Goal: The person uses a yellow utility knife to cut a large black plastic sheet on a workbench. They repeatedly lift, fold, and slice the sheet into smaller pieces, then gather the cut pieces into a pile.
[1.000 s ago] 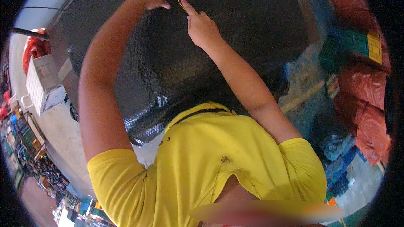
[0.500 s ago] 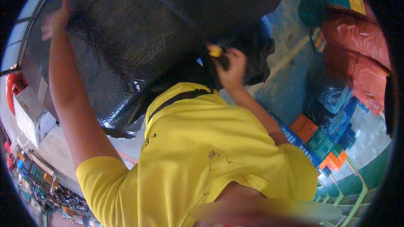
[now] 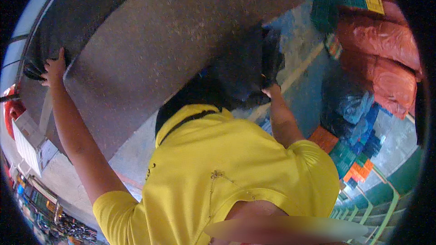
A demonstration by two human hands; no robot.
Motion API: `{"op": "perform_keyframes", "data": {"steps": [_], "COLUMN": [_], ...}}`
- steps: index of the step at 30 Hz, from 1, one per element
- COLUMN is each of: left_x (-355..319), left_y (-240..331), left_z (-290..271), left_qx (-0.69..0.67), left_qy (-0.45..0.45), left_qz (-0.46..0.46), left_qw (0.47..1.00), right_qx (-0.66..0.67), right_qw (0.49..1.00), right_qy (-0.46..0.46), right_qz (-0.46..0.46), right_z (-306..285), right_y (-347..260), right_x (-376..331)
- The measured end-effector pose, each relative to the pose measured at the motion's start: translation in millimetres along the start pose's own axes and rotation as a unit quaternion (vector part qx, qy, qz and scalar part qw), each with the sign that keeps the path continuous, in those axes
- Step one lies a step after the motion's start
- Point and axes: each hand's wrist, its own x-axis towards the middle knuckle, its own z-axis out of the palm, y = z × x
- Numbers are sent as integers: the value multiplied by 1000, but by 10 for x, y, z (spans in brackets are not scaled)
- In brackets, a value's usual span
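A brown speckled tabletop (image 3: 150, 41) stretches out in front of me. Black plastic sheeting (image 3: 97, 13) lies across its far left part, with a curved edge. At the far left my left hand (image 3: 54, 69) is closed on a bunched part of that sheeting. More black sheeting (image 3: 243, 66) hangs over the near right side of the table by my waist. My right hand (image 3: 273, 91) is closed at the right edge of this hanging part; its fingertips are partly hidden, and whether it holds anything else does not show.
Red plastic-wrapped bundles (image 3: 381, 41) are stacked at the right, near blue, green and orange crates (image 3: 359, 171). A clear plastic bag (image 3: 356, 104) sits among them. At the left is a white cabinet-like box (image 3: 29, 143). Concrete floor (image 3: 134, 156) shows below the table.
The black sheeting has come off much of the tabletop, baring the brown surface. My left hand moved nearer, my right hand right and nearer. The yellow item in my right hand no longer shows.
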Motion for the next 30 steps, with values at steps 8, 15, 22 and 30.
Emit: {"op": "perform_keyframes", "data": {"steps": [8,15,22,30], "left_x": [603,662,-1346,-4172], "left_y": [-1139,-1203,-1231,-1785], "left_z": [46,379,-105,641], "left_qx": [9,-342,-441,-344], "left_qy": [12,-24,134,81], "left_qz": [-158,-149,-117,-332], "left_qw": [987,927,880,875], "right_qx": [390,184,285,288], "right_qw": [643,807,847,856], "right_qy": [626,545,412,428], "right_qz": [-206,-135,-178,-19], "right_z": [-2974,-5091,-4716,-2231], "right_y": [-1361,-3784,-2598,-424], "right_x": [941,2375,1887,1079]}}
